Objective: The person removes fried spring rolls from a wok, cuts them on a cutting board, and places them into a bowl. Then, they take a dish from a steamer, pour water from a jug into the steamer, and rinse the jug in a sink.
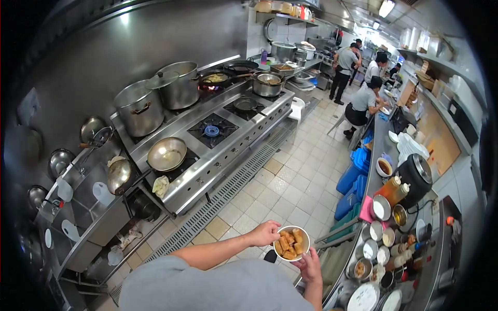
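Note:
A round white bowl of golden-brown fried pieces is held between my two hands, in front of my body. My left hand grips the bowl's upper left rim, its fingers curled. My right hand holds the lower right side, the thumb near the rim and some fingers hidden beneath. The tiled floor lies beyond the bowl.
A steel stove on the left carries pots and pans, with a blue flame lit on one burner. Sinks stand far left. On the right, a counter bears containers and sauce bottles, above blue bins. Several people work at the back.

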`<act>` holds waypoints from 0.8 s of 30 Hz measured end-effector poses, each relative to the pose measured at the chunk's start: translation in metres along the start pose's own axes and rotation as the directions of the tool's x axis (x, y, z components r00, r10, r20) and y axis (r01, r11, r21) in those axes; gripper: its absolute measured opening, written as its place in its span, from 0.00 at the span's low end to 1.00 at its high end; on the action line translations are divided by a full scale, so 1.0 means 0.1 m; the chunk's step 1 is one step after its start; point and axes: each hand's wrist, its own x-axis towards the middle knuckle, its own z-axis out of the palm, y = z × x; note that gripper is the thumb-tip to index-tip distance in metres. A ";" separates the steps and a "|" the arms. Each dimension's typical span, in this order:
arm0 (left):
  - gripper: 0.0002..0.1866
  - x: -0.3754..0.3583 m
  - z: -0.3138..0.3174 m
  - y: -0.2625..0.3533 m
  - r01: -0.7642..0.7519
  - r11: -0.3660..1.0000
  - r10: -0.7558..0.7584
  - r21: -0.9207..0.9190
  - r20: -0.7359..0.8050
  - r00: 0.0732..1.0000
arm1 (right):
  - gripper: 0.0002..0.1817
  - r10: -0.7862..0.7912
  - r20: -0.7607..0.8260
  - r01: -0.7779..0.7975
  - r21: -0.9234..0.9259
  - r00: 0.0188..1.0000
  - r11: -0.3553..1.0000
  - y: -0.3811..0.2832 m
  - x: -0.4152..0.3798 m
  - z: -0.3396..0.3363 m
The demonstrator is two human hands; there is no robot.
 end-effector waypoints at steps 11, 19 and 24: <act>0.28 1.90 -1.11 0.01 0.063 0.884 -0.222 -0.464 -0.296 0.929 | 0.26 0.096 0.178 -0.094 -0.018 0.979 0.995 -1.63 2.84 -0.13; 0.13 2.88 -2.48 -0.81 0.229 0.854 -0.500 -0.468 -0.613 0.612 | 0.16 -0.019 -0.032 0.021 0.068 0.999 0.997 -2.29 4.60 -0.66; 0.08 4.41 -3.03 -0.81 0.237 0.904 -0.416 -0.357 -0.603 0.681 | 0.11 -0.138 -0.299 0.161 0.056 0.944 0.985 -2.79 5.20 -1.18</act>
